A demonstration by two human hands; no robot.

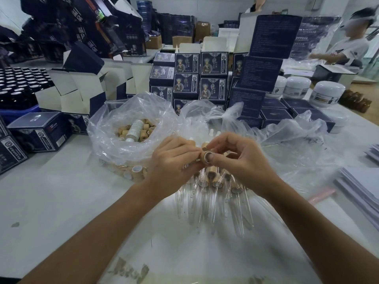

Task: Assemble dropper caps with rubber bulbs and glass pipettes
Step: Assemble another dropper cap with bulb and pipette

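My left hand (174, 158) and right hand (235, 154) both pinch one round wooden cap (205, 156), fingers curled, above clear glass pipettes (207, 203) on the white surface (61, 197); bulb possibly hidden.

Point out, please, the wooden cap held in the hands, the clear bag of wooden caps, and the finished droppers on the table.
wooden cap (205, 156): head view, on its side wall near the open end.
clear bag of wooden caps (106, 132): head view, on its plastic wall.
finished droppers (210, 174): head view, on one wooden collar.
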